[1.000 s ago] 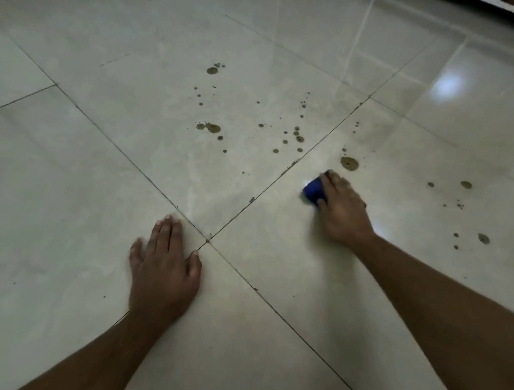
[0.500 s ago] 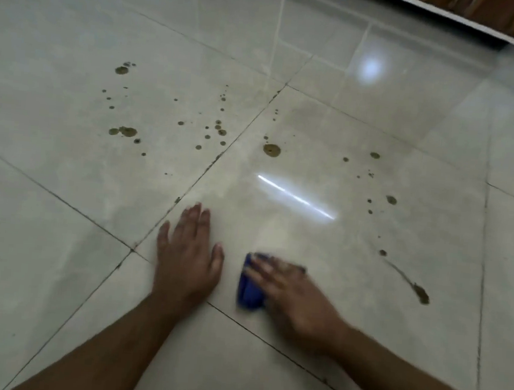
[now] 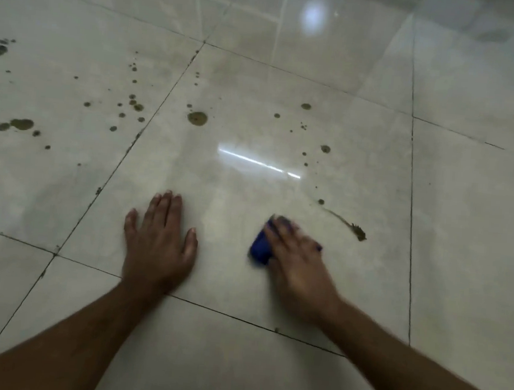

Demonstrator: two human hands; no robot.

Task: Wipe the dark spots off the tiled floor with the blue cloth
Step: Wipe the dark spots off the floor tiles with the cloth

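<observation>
With its fingers pressing the blue cloth, the right hand had slid toward the three-o'clock smear, most spots unwiped; left hand flat, released.

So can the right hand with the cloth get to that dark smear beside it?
Probably yes: the right hand presses the blue cloth close to the smear, with only bare tile between them.
</observation>
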